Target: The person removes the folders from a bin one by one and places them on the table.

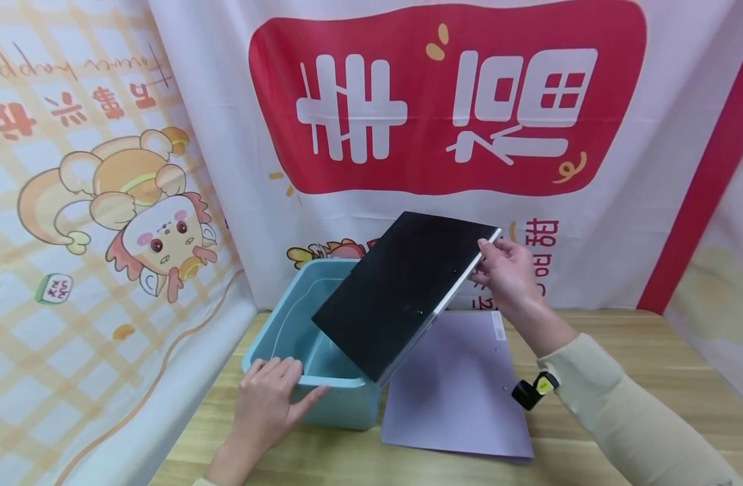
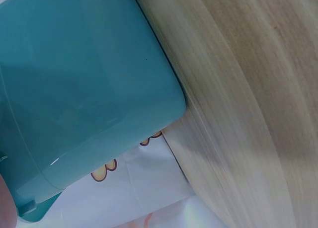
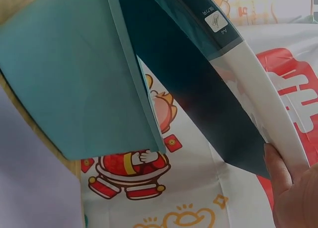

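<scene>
My right hand (image 1: 511,277) pinches a black file folder (image 1: 402,290) by its white spine, near the top end. The folder hangs tilted above the light-blue plastic bin (image 1: 341,408), its lower corner overlapping the bin's front right rim in the head view. In the right wrist view the thumb lies on the spine (image 3: 258,94), which carries a small white label (image 3: 216,21). My left hand (image 1: 267,395) grips the bin's front rim, fingers curled over the edge and thumb along the outside. The bin's outer wall (image 2: 89,79) fills much of the left wrist view.
A purple file folder (image 1: 463,398) lies flat on the wooden table (image 1: 590,445), right of the bin. Printed cloth (image 1: 444,169) hangs behind the table, and another patterned cloth (image 1: 73,324) covers the left side. A small black device (image 1: 529,393) is strapped to the right wrist.
</scene>
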The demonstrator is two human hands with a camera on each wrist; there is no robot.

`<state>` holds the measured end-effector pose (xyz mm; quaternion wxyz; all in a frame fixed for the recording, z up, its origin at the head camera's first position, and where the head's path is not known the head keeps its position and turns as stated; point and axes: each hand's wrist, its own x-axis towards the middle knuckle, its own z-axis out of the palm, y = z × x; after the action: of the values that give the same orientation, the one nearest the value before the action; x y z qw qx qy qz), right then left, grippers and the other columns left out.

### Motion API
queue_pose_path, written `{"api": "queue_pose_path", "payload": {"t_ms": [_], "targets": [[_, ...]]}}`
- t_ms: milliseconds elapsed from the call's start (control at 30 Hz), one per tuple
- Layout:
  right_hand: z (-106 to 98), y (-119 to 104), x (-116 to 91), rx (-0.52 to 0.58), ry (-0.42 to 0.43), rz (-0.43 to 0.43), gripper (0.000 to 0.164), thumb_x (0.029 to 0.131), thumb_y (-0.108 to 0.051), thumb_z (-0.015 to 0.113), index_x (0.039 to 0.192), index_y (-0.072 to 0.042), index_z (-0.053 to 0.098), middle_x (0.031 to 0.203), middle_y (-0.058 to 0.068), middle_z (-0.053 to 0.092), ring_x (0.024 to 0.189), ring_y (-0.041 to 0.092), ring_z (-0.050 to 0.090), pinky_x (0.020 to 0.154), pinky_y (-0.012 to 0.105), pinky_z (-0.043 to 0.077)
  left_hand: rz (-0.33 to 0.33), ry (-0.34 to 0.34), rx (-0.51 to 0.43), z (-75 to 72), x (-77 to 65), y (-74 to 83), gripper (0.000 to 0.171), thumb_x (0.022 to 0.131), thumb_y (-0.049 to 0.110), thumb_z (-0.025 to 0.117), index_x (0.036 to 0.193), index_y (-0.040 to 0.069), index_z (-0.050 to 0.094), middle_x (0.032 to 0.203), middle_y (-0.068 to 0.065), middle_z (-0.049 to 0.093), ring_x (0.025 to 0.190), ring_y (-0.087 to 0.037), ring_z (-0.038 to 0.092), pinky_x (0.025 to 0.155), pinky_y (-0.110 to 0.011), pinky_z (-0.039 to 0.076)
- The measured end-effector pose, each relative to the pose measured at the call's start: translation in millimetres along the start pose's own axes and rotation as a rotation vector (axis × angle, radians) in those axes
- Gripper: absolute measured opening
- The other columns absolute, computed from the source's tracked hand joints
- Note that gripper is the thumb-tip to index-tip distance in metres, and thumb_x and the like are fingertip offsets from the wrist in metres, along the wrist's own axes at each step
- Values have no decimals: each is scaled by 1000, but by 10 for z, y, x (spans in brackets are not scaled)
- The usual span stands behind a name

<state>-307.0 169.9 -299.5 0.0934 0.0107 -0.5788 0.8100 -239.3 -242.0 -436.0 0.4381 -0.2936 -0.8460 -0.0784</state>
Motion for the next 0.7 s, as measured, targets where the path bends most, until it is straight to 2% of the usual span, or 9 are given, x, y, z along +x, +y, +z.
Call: {"api": "queue_pose_path", "payload": {"t_ms": [233,300,500,533,700], "targets": [[-93,-25,2,-8,-8,16,54,106,-23,56,148,6,36,131,17,54,95,12,71,80,31,59,-17,-22,-6,4,-15,15,57,95,69,53,74,17,44,68,9,37,60,-12,37,65,-35,38],[-109,-34,14,11,-7,13,49,106,-21,56,143,6,39,125,17,55,89,10,69,76,27,59,-10,-7,-7,3,-11,17,57,95,69,53,74,17,45,67,9,37,59,-13,37,64,-36,38],[-163,-70,26,72,-11,3,26,106,-16,56,122,1,47,98,6,68,81,10,71,72,29,60,-17,-21,-4,-2,-14,15,57,96,69,51,74,17,44,67,8,38,60,-12,37,64,-37,39],[-176,-80,23,81,-13,4,25,106,-16,56,121,1,47,97,6,70,84,12,73,74,32,60,-20,-28,-3,-3,-16,15,58,96,69,50,74,17,45,68,8,38,60,-13,37,65,-37,40],[-238,-122,16,85,-23,5,24,106,-16,56,120,1,48,95,3,72,84,13,75,74,32,60,-23,-36,-1,-8,-17,17,57,96,69,51,75,16,46,68,8,41,60,-13,40,65,-38,41]]}}
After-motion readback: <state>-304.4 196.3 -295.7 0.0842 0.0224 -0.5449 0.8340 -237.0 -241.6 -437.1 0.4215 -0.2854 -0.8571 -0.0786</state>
